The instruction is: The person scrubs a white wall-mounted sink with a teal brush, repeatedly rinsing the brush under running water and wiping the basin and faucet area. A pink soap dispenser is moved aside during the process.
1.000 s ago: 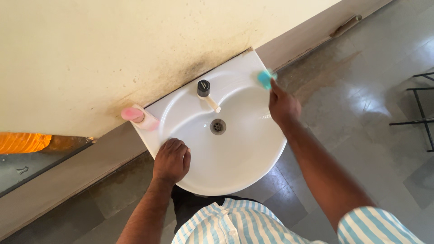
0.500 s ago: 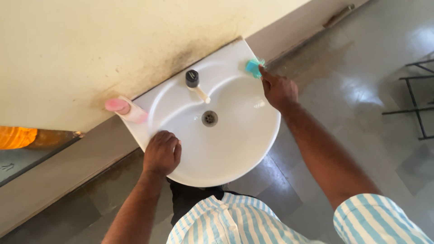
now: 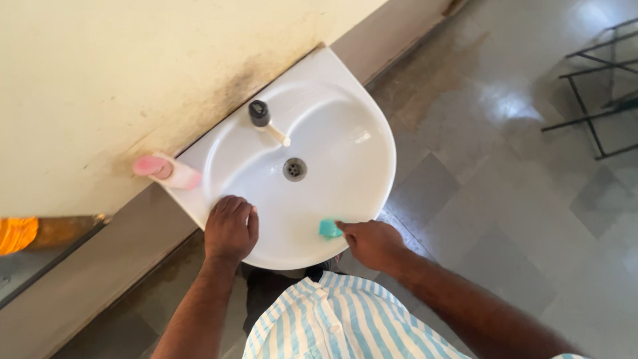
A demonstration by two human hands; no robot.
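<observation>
From the head camera, looking straight down, one glossy white ceramic basin (image 3: 359,179), half-round with a smooth curved front rim, is fixed against a matte cream wall (image 3: 133,73) that is smudged dark along the line where the two meet. At the centre of the basin's bowl sits one round metal drain (image 3: 294,169). At the basin's back edge stands one tap (image 3: 264,121) with a dark round cap and a short pale spout. On the basin's back left corner lies one pale plastic bottle with a pink cap (image 3: 165,170), on its side.

The left hand (image 3: 230,228) rests palm down on the basin's front left rim, fingers slack and curled over the edge, gripping nothing. The right hand (image 3: 373,242) is at the basin's front rim, its fingertips pinching one small teal scrubbing pad (image 3: 329,228), soft-looking and blocky, pressed against the white glaze just inside the rim.

Below the basin's front shows a blue-and-white striped cotton shirt (image 3: 345,319). To the basin's right spreads a shiny grey tiled floor (image 3: 505,199), with one thin black metal frame (image 3: 591,100) far off at its edge.
</observation>
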